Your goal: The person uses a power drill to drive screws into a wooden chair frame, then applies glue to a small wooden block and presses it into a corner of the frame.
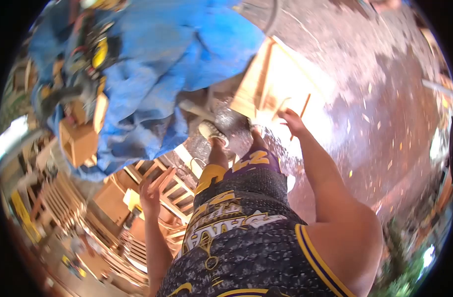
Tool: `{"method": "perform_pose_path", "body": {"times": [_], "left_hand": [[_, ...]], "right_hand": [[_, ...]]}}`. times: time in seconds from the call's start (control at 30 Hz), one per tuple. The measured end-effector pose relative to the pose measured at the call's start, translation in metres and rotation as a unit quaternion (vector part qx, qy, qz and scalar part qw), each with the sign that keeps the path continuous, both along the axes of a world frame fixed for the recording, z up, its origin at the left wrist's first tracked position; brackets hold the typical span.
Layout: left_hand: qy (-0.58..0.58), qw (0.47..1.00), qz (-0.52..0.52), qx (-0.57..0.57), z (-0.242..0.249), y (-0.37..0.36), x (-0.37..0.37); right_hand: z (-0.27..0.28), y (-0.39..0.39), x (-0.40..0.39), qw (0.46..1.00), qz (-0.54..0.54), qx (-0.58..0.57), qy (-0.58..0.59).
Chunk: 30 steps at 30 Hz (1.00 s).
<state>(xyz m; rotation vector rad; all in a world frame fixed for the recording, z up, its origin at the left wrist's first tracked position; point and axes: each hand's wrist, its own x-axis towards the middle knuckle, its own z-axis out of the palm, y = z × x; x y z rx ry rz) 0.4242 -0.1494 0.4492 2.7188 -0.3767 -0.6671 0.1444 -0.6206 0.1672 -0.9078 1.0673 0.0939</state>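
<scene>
My right hand [291, 122] is closed around a thin brown stick [306, 106], which points up and to the right. Just beyond this hand lies a pale wooden panel [258, 79], partly washed out by glare, with its near edge close to my feet. On the other side of my body, my left hand [151, 193] is raised with its fingers stretched out and apart, and nothing shows in it. Below that hand are slatted wooden pieces [174, 190].
A blue tarp [152, 59] spreads across the upper left, bearing blurred yellow and black tools [100, 53]. A wooden box [78, 141] is at its edge. Stacked slatted wood [63, 200] fills the lower left. Wet-looking ground [380, 123] lies right, with plants [399, 277] below.
</scene>
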Motion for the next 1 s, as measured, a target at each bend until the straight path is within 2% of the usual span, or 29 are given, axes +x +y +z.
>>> {"method": "perform_pose_path", "body": {"times": [0.03,0.07,0.1,0.13,0.17,0.2,0.27,0.3,0.33,0.37,0.43,0.47,0.5,0.57,0.6,0.63,0.67,0.7,0.73,0.8,0.83,0.87,0.9,0.93,0.97,1.0], "left_hand": [[-0.032,0.999,-0.041,-0.015,-0.001,-0.017,-0.004],[0.021,0.998,-0.003,-0.055,0.001,-0.032,-0.009],[0.055,0.996,0.071,-0.027,-0.003,-0.047,-0.016],[0.098,0.991,0.035,-0.089,-0.014,-0.052,-0.015],[0.097,0.993,-0.014,-0.071,0.005,-0.084,-0.017],[0.145,0.981,-0.039,-0.121,0.006,-0.099,-0.019],[0.147,0.962,-0.103,-0.208,0.002,-0.122,-0.019],[0.197,0.94,-0.064,-0.27,0.014,-0.139,-0.021],[0.195,0.912,-0.056,-0.355,0.025,-0.151,-0.022],[0.181,0.91,-0.051,-0.368,0.034,-0.16,-0.02],[0.301,0.781,0.011,-0.547,0.046,-0.166,-0.012],[0.277,0.81,0.05,-0.515,0.037,-0.159,-0.003],[0.274,0.804,0.048,-0.525,0.031,-0.149,0.006],[0.279,0.781,0.134,-0.542,0.033,-0.129,0.033],[0.283,0.797,0.08,-0.527,0.034,-0.12,0.046],[0.29,0.793,0.072,-0.53,0.031,-0.118,0.061],[0.118,0.859,-0.025,-0.497,0.026,-0.117,0.076],[-0.063,0.886,-0.122,-0.444,0.022,-0.116,0.093],[-0.171,0.897,-0.117,-0.39,0.021,-0.116,0.116],[-0.306,0.906,-0.077,-0.281,0.044,-0.119,0.163],[-0.333,0.908,-0.087,-0.239,0.038,-0.121,0.192],[-0.359,0.908,-0.096,-0.196,0.029,-0.123,0.216],[-0.355,0.907,-0.109,-0.2,0.024,-0.124,0.231],[-0.355,0.911,-0.141,-0.155,0.019,-0.124,0.242],[-0.356,0.913,-0.17,-0.107,0.014,-0.124,0.25],[-0.345,0.918,-0.185,-0.068,0.008,-0.126,0.256]], "right_hand": [[0.042,0.001,0.012,0.994,-0.035,0.075,-0.07],[0.068,0.007,0.021,0.979,-0.043,0.122,-0.157],[0.07,0.012,0.027,0.956,-0.039,0.193,-0.216],[0.072,0.018,0.034,0.926,-0.031,0.266,-0.266],[0.097,0.025,0.058,0.911,0.007,0.292,-0.29],[0.143,0.03,0.084,0.88,0.104,0.294,-0.357],[0.192,0.053,0.123,0.87,0.174,0.308,-0.344],[0.209,0.066,0.139,0.868,0.21,0.308,-0.328],[0.237,0.079,0.157,0.856,0.271,0.24,-0.37],[0.246,0.095,0.171,0.846,0.267,0.269,-0.375],[0.264,0.125,0.2,0.825,0.259,0.326,-0.381],[0.26,0.136,0.213,0.837,0.291,0.29,-0.361],[0.258,0.145,0.226,0.848,0.32,0.251,-0.341],[0.272,0.159,0.256,0.872,0.33,0.197,-0.304],[0.273,0.166,0.265,0.858,0.361,0.157,-0.33],[0.273,0.171,0.274,0.842,0.391,0.116,-0.352],[0.274,0.174,0.279,0.849,0.386,0.102,-0.346],[0.266,0.175,0.28,0.886,0.343,0.061,-0.306],[0.256,0.173,0.278,0.92,0.278,0.033,-0.275],[0.222,0.163,0.253,0.968,0.155,-0.048,-0.19],[0.199,0.153,0.234,0.98,0.102,-0.101,-0.138],[0.16,0.137,0.203,0.99,0.075,-0.106,-0.059],[0.115,0.118,0.168,0.993,0.05,-0.107,0.018],[0.075,0.102,0.137,0.978,0.039,-0.136,0.152],[0.057,0.092,0.1,0.977,0.016,-0.088,0.192],[0.068,0.092,0.084,0.953,-0.021,-0.082,0.292]]}}
